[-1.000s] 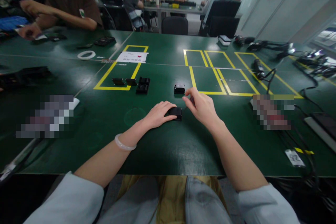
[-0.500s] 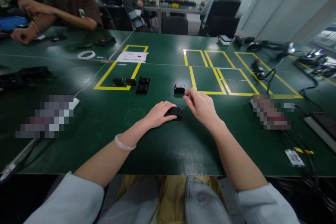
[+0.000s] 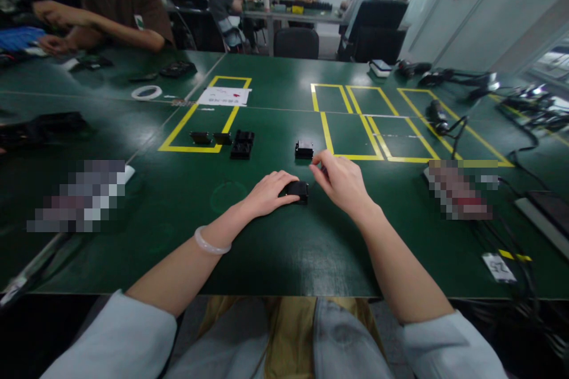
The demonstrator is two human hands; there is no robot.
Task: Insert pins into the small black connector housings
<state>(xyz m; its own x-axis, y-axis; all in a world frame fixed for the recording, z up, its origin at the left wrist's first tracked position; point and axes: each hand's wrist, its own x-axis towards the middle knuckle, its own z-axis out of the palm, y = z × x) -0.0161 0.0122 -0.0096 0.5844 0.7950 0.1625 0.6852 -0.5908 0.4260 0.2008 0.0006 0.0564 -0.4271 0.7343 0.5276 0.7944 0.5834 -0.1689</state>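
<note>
My left hand [image 3: 272,192] grips a small black box-shaped part [image 3: 299,191] from its left side on the green table [image 3: 284,266], thumb in front and fingers behind. To the right of that part, my right hand [image 3: 340,177] is closed in a pinch; what its fingers hold, if anything, is too small to make out. Just beyond my hands stands another black part [image 3: 304,149] with a pale top. Farther left are a black block [image 3: 242,144] with recesses and two thin dark upright pieces, one of them [image 3: 201,138] inside the yellow tape outline.
Yellow tape rectangles [image 3: 327,136] mark the table ahead. A paper sheet [image 3: 224,96] and a roll of white tape [image 3: 146,93] lie at the left. Devices with black cables [image 3: 438,117] are at the right. A person's arms [image 3: 106,26] rest at the far left.
My right hand has shifted very slightly, its fingertips a little to the left. The person at the far left has moved a hand to the right. My left hand has stayed in place.
</note>
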